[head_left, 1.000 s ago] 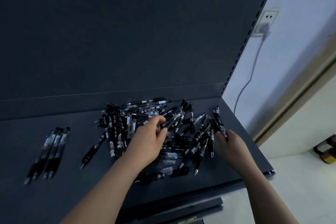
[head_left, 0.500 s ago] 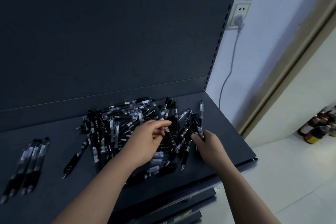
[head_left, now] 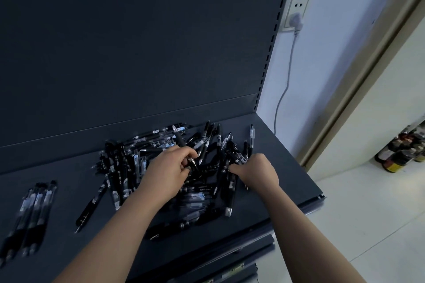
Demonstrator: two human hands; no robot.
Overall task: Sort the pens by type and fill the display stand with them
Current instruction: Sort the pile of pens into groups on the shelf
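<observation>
While pulling from the pile of pens (head_left: 207,193) heaped mid-shelf, seen from the head camera, keep to one type per draw. Left hand (head_left: 169,171): thumb and fingertips pinching a single black pen (head_left: 181,142) near its tip, barrel slanting up over the heap. Right hand (head_left: 257,173): fingers curled round a small bunch (head_left: 239,158) at the heap's right edge, count not readable. Lift the pinched pen straight along its length, so as not to drag crossed neighbours off the display shelf (head_left: 287,181). Check clip and grip before committing; all black, hard to tell apart in this dim light. Lay matches parallel, tips one way, beside the sorted row (head_left: 30,211) lying well apart at the left. Probably early days: most unsorted. Mind the stray pen (head_left: 92,207) between row and pile; easy to knock when carrying across.
</observation>
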